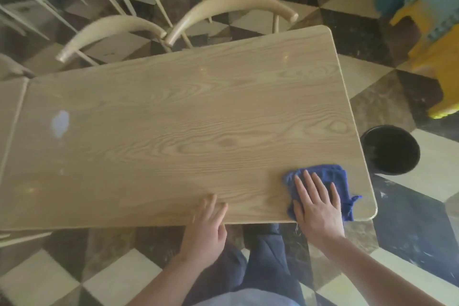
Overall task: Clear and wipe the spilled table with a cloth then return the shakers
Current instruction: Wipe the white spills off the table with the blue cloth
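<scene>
The cloth (330,176) is located at 4 o'clock on the worktop (173,112), near the corner. It is pressed flat under the right hand (319,208); the fingers (308,186) are extended and spread, not curled around the fabric, presumably so that pressure is distributed across the fold during wiping. The left hand (206,228) is placed at 6 o'clock on the near edge, fingers loosely open and gripping nothing, apparently to brace the body. No shakers are visible on the worktop, so the clearing step is judged complete and wiping is judged to be in hand. A pale patch (60,123) is seen at 9 o'clock; whether it is spill or glare cannot be told. A black bucket (390,150) is positioned on the floor at 3 o'clock, just beside the edge, possibly for catching debris. Two chairs (173,22) are tucked in at 12 o'clock
</scene>
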The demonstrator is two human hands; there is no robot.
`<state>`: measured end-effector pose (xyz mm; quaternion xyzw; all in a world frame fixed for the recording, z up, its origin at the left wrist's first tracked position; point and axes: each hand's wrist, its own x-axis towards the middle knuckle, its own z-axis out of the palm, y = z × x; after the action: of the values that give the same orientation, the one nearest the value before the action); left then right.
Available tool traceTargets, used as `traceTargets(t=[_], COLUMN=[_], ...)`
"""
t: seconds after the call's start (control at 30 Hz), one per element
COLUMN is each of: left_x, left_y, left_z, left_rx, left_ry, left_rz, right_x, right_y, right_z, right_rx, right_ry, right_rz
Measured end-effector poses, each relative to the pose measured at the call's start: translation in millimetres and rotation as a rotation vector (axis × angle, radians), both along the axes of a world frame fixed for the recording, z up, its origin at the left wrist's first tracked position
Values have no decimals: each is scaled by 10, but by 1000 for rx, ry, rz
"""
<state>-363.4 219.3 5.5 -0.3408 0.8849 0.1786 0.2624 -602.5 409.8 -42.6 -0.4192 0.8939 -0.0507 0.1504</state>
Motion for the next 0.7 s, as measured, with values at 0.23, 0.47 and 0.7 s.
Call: traceTargets(t=[0.23,0.47,0.7], left_x=[552,1187,2056], left_y=[-262,-795,-1307], left_z=[70,78,107], left_rx=[16,115,152], left_ry=[34,-23,-123], left_rz=[313,462,514], right_x=[596,1356,2140], right_y=[-723,-1492,-2221], right_z=[-51,-60,-79], right_rx=[-7,5,18], right_ry=[-60,-87,-65], right_rz=[323,524,642])
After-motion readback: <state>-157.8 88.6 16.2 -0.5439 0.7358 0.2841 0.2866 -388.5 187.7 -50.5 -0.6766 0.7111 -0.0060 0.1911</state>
